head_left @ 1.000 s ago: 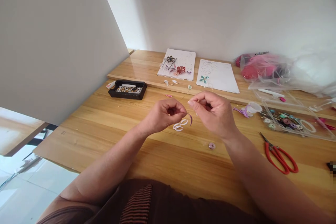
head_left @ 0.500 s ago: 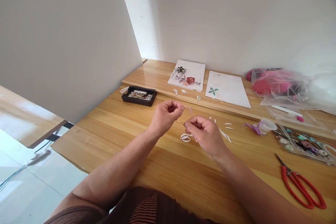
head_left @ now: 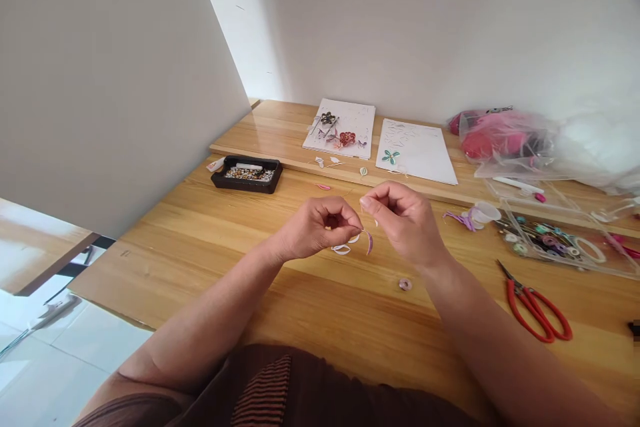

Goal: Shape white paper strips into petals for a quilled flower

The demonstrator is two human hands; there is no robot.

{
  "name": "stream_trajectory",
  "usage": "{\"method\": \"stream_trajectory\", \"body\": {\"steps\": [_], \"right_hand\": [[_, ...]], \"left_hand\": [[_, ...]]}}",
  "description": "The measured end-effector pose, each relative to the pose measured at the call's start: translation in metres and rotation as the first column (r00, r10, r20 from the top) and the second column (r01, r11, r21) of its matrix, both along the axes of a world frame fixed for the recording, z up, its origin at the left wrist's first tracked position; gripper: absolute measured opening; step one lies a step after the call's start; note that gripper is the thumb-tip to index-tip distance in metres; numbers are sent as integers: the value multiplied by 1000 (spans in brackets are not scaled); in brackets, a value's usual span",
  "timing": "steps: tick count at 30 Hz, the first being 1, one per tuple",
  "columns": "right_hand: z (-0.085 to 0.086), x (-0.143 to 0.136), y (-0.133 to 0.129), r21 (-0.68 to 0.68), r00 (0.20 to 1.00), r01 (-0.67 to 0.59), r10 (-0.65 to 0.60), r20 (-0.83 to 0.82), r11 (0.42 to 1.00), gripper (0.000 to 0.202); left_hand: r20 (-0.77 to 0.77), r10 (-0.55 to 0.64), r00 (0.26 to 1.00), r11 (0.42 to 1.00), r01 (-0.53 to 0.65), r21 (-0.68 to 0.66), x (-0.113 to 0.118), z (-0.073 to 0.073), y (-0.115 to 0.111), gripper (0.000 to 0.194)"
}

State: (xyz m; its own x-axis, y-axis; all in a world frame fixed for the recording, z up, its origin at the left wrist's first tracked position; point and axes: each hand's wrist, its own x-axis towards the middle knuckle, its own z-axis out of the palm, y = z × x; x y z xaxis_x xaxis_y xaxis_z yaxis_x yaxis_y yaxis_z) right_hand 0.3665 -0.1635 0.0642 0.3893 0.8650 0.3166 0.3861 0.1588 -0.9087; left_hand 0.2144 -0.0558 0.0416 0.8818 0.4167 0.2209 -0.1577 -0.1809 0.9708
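Note:
My left hand is closed, its thumb and forefinger pinching one end of a small curved purple petal that hangs down past the fingertips. Slightly higher and to the right, my right hand is pinched too; a very fine thread seems to show at its fingertips, though it is too thin to follow. White petal-shaped loops lie on the table just under the hands. A small lilac spool rests below my right wrist. Beyond my left hand lies a pink petal.
A black tray of beads stands at the left. White paper sheets with finished flowers lie on the raised back ledge. To the right are red-handled scissors, a clear box of spools, a white cup and plastic bags.
My right hand has risen from below my left hand to slightly above it. The petal now hangs down from my left fingertips. The view has shifted right, and the lilac spool has come into sight.

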Motion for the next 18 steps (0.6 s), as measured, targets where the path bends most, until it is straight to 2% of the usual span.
{"method": "stream_trajectory", "body": {"steps": [2,4,7,9,13,15,18], "right_hand": [[-10,5,7,-46,992,-39,34,-123,998,25],[-20,5,13,-82,967,-85,63,-247,993,31],[-32,-2,16,-109,924,-144,94,-369,983,35],[-34,-8,15,-143,914,-177,109,-390,974,35],[-27,-22,7,-236,955,-170,101,-279,957,28],[-20,-28,2,-247,983,-132,94,-159,960,26],[-7,-32,-7,-177,997,-42,54,62,983,22]], "left_hand": [[24,-5,1000,996,7,-94,0,2,0,21],[58,43,997,988,-34,-153,1,4,1,24],[91,156,984,971,-136,-195,2,3,5,25],[94,268,959,947,-244,-210,4,1,8,24],[38,475,879,865,-459,-202,6,-3,14,22],[22,520,854,846,-512,-150,6,-4,16,19],[23,522,853,853,-522,-6,6,-4,17,13]]}}
